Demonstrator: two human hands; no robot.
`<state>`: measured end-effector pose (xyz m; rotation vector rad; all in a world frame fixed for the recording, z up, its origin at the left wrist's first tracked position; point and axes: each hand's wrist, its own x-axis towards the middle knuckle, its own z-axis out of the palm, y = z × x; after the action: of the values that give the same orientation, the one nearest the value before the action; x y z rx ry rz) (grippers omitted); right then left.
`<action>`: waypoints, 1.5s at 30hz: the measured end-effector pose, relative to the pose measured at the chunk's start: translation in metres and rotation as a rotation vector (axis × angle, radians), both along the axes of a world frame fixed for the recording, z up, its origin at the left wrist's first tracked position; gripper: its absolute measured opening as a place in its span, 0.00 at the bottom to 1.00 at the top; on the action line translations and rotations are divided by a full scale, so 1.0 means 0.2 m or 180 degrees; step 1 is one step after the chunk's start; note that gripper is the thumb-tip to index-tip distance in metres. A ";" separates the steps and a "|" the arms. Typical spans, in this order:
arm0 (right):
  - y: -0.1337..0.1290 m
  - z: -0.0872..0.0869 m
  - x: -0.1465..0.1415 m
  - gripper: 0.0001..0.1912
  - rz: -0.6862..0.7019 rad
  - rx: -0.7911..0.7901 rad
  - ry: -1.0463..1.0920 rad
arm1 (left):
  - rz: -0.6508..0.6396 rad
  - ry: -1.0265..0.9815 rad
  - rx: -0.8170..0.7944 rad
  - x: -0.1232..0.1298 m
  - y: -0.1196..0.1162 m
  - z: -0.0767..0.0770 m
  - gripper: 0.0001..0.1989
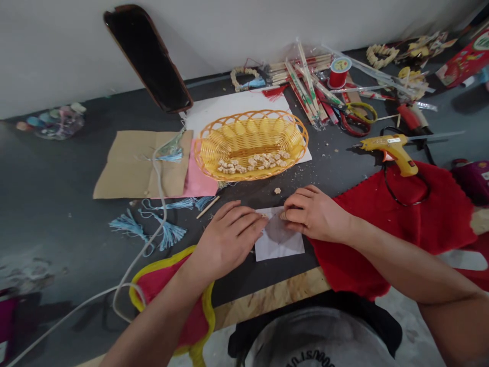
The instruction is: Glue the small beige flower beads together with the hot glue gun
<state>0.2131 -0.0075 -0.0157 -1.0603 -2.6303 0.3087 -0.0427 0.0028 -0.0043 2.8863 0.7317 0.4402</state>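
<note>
A small white paper square (279, 244) lies near the table's front edge. My left hand (233, 234) rests at its upper left, fingers closed, a tiny pale bit showing at the fingertips. Over the paper's upper right, my right hand (315, 214) is pinched on a small beige piece (283, 216). Another beige piece (277, 191) sits loose just above the paper. Behind both hands stands a yellow woven basket (252, 136) with several beige pieces (267, 160) in its bottom.
A phone (148, 58) leans at the back left. Blue tassels (171, 234) and a white cable (158, 178) lie left. On the right are a yellow glue gun (397, 150), scissors (355, 118), a thread spool (339, 72) and red felt (428, 209).
</note>
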 end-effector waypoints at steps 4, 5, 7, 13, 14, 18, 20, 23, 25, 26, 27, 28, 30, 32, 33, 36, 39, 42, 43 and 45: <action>0.00 0.01 0.00 0.07 -0.0033 0.0013 0.0025 | -0.0239 -0.0208 -0.0183 0.00 -0.01 -0.01 0.13; 0.00 0.01 0.00 0.08 -0.0029 0.0006 0.0051 | -0.0253 -0.0218 -0.0187 0.00 -0.01 -0.01 0.12; 0.00 0.01 0.00 0.09 -0.0032 -0.0018 0.0096 | -0.0241 -0.0185 -0.0169 0.01 -0.01 -0.01 0.10; 0.00 0.01 0.00 0.10 -0.0282 -0.0048 0.0239 | -0.0209 -0.0024 -0.0170 0.01 -0.02 0.00 0.09; 0.00 0.01 0.00 0.09 -0.0325 -0.0063 0.0254 | -0.0200 0.0004 -0.0173 0.02 -0.02 0.00 0.09; 0.00 0.00 0.00 0.08 -0.0338 -0.0085 0.0225 | -0.0163 0.0091 -0.0171 0.02 -0.03 0.01 0.10; -0.01 0.00 -0.01 0.09 -0.0330 -0.0051 0.0190 | -0.0148 0.0122 -0.0187 0.03 -0.03 0.01 0.11; -0.01 0.00 -0.03 0.12 -0.0366 0.0041 0.0145 | -0.0144 0.0171 -0.0207 0.03 -0.03 0.01 0.12; -0.02 0.00 -0.06 0.13 -0.0412 0.0106 0.0122 | -0.0152 0.0180 -0.0196 0.03 -0.03 0.00 0.12; -0.02 0.00 -0.07 0.12 -0.0421 0.0130 0.0100 | -0.0154 0.0181 -0.0182 0.03 -0.03 0.00 0.12; -0.02 0.00 -0.08 0.11 -0.0419 0.0145 0.0071 | -0.0156 0.0190 -0.0164 0.03 -0.03 0.00 0.12; -0.01 0.00 -0.09 0.10 -0.0410 0.0156 0.0045 | -0.0156 0.0208 -0.0149 0.03 -0.03 0.00 0.12; -0.01 0.00 -0.10 0.09 -0.0406 0.0161 0.0012 | -0.0152 0.0251 -0.0133 0.03 -0.03 0.00 0.12; 0.00 0.01 -0.09 0.09 -0.0473 0.0151 0.0013 | -0.0129 0.0264 -0.0141 0.02 -0.03 0.00 0.12; 0.00 0.01 -0.08 0.09 -0.0507 0.0131 0.0009 | -0.0113 0.0253 -0.0147 0.02 -0.03 0.01 0.12; 0.01 0.01 -0.07 0.09 -0.0517 0.0053 -0.0010 | -0.0086 0.0217 -0.0173 0.02 -0.03 0.01 0.13; 0.01 0.01 -0.06 0.09 -0.0461 0.0029 0.0010 | -0.0091 0.0195 -0.0176 0.02 -0.03 0.00 0.13; 0.01 0.01 -0.07 0.08 -0.0444 0.0020 0.0006 | -0.0084 0.0173 -0.0157 0.02 -0.03 0.00 0.12; 0.01 0.01 -0.07 0.08 -0.0437 0.0013 0.0011 | -0.0078 0.0158 -0.0149 0.02 -0.03 0.00 0.12; 0.02 0.01 -0.07 0.09 -0.0425 -0.0013 0.0042 | -0.0065 0.0136 -0.0144 0.02 -0.03 0.00 0.12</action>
<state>0.2000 -0.0043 -0.0145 -1.2237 -2.5333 0.2908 -0.0391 -0.0038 -0.0046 2.8665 0.7083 0.3561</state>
